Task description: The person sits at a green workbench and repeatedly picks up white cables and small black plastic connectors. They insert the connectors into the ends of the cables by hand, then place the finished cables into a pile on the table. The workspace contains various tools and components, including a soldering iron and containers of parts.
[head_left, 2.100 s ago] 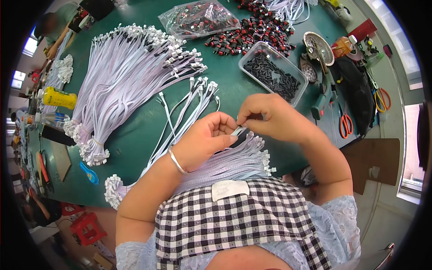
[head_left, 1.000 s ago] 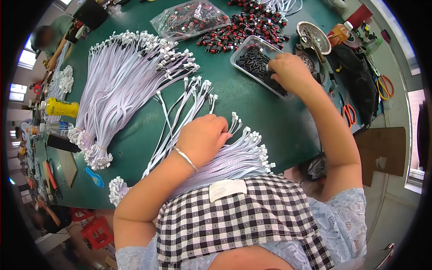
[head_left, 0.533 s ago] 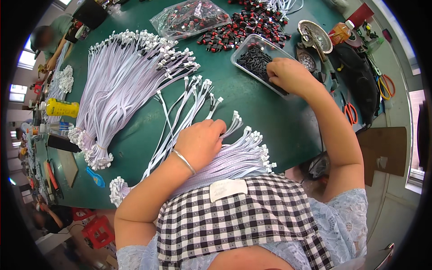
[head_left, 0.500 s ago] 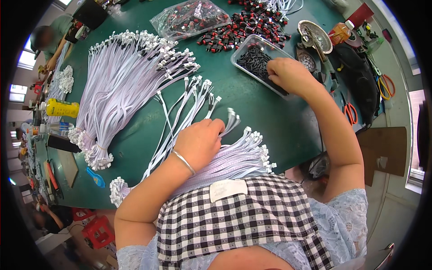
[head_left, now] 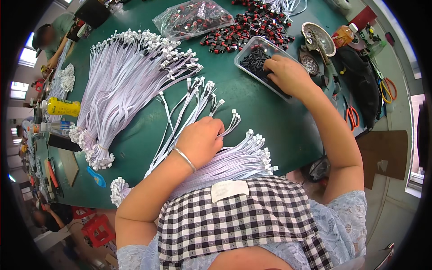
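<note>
My left hand [head_left: 201, 140] is closed round a few white flat cables [head_left: 234, 120], whose small white plug ends stick out past the fingers. Below it, near my apron, lies a thick bundle of similar cables [head_left: 238, 155] with its plugs fanned to the right. Several separate cables [head_left: 196, 96] with black sleeves near their plugs lie just beyond the left hand. My right hand [head_left: 288, 74] dips into a clear plastic tub [head_left: 237, 61] of small black tubes [head_left: 255, 60]. Its fingers are bent and drawn together among the tubes; the fingertips are partly hidden.
A large fan of white cables [head_left: 119, 90] covers the left of the green table [head_left: 288, 130]. Beyond the tub are a heap of red and black parts [head_left: 252, 29] and a clear bag [head_left: 193, 20]. Metal dishes [head_left: 318, 38] and orange-handled scissors [head_left: 352, 117] lie right. Another person works far left.
The plug ends held by my left hand have swung slightly right and lower. My right hand stays in the tub, its fingers shifted a little among the tubes.
</note>
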Demonstrator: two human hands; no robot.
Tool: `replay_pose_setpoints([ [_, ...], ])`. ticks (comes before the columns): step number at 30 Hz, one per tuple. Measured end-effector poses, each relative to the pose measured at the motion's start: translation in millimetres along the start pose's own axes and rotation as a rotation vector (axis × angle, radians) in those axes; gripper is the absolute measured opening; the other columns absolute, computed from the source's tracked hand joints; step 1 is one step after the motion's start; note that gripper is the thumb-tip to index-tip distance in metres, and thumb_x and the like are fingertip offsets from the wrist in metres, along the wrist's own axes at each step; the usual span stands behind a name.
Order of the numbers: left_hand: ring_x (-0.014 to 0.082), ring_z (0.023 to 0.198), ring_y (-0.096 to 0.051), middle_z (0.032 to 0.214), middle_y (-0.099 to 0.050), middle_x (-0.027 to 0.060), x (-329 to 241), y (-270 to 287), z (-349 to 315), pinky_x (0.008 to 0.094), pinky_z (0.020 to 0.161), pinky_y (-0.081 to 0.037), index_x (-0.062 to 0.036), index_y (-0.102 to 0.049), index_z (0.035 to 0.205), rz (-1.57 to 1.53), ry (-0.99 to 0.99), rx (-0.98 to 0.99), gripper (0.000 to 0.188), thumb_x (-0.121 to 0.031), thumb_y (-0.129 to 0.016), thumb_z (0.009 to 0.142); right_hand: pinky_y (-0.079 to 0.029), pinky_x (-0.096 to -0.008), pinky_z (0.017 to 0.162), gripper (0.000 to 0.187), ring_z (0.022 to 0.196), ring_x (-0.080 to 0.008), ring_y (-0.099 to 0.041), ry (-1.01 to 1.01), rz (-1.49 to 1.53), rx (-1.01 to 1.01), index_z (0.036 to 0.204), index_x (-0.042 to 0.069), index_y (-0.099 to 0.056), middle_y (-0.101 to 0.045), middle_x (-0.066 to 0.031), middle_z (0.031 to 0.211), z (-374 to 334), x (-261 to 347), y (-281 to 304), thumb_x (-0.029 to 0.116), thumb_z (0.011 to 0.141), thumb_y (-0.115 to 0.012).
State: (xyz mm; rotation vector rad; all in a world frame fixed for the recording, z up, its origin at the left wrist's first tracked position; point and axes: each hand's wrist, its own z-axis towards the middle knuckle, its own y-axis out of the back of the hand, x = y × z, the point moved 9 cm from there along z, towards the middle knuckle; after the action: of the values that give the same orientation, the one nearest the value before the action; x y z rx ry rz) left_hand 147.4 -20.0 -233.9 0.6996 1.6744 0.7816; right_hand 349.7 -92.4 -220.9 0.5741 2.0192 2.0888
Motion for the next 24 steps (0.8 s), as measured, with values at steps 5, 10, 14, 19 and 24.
replay_pose_setpoints([
  [5, 0.0255, 0.068, -0.059, 0.074, -0.057, 0.0096, 2.6, 5.3, -0.3, 0.0356, 0.063, -0.046, -0.0044, -0.059, 0.082, -0.043, -0.001, -0.010, 0.012, -0.013, -0.065, 0.077, -0.048, -0.0413, 0.075, 0.014, 0.089, -0.0309, -0.058, 0.017, 0.088, 0.003, 0.090, 0.006, -0.060, -0.060, -0.0122, 0.089, 3.0, -5.7, 0.3, 0.013, 0.078, -0.061],
  [10, 0.0275, 0.069, -0.058, 0.075, -0.056, 0.0102, 4.7, 16.7, -2.3, 0.0361, 0.063, -0.046, -0.0057, -0.058, 0.085, -0.058, 0.038, -0.105, 0.012, -0.012, -0.066, 0.077, -0.046, -0.0407, 0.077, 0.013, 0.088, -0.0324, -0.058, -0.021, 0.046, -0.030, 0.086, 0.003, -0.060, -0.060, -0.0135, 0.085, 3.2, -12.6, 9.5, 0.014, 0.079, -0.061],
  [14, 0.0283, 0.072, -0.058, 0.078, -0.055, 0.0089, -3.5, 23.0, -4.2, 0.0370, 0.063, -0.047, -0.0076, -0.059, 0.086, 0.128, -0.061, -0.200, 0.013, -0.012, -0.066, 0.077, -0.046, -0.0419, 0.075, 0.016, 0.086, -0.0329, -0.058, 0.004, -0.053, 0.014, 0.082, 0.003, -0.058, -0.061, -0.0136, 0.084, 2.4, -14.1, 1.2, 0.017, 0.080, -0.062],
  [19, 0.0267, 0.072, -0.058, 0.078, -0.055, 0.0070, -14.3, 20.7, -3.5, 0.0368, 0.063, -0.048, -0.0091, -0.060, 0.082, 0.140, -0.090, -0.157, 0.010, -0.017, -0.065, 0.078, -0.046, -0.0422, 0.073, 0.014, 0.083, -0.0343, -0.058, -0.032, -0.122, 0.079, 0.080, 0.003, -0.056, -0.061, -0.0140, 0.082, 3.4, -17.1, -3.0, 0.016, 0.079, -0.062],
  [24, 0.0257, 0.071, -0.058, 0.076, -0.055, 0.0059, -14.7, 12.1, 0.9, 0.0363, 0.062, -0.048, -0.0094, -0.061, 0.078, 0.184, -0.104, -0.109, 0.010, -0.019, -0.064, 0.079, -0.046, -0.0412, 0.073, 0.005, 0.084, -0.0344, -0.058, 0.054, -0.036, 0.037, 0.080, 0.002, -0.056, -0.059, -0.0143, 0.083, -3.9, -9.3, 17.7, 0.005, 0.076, -0.058],
])
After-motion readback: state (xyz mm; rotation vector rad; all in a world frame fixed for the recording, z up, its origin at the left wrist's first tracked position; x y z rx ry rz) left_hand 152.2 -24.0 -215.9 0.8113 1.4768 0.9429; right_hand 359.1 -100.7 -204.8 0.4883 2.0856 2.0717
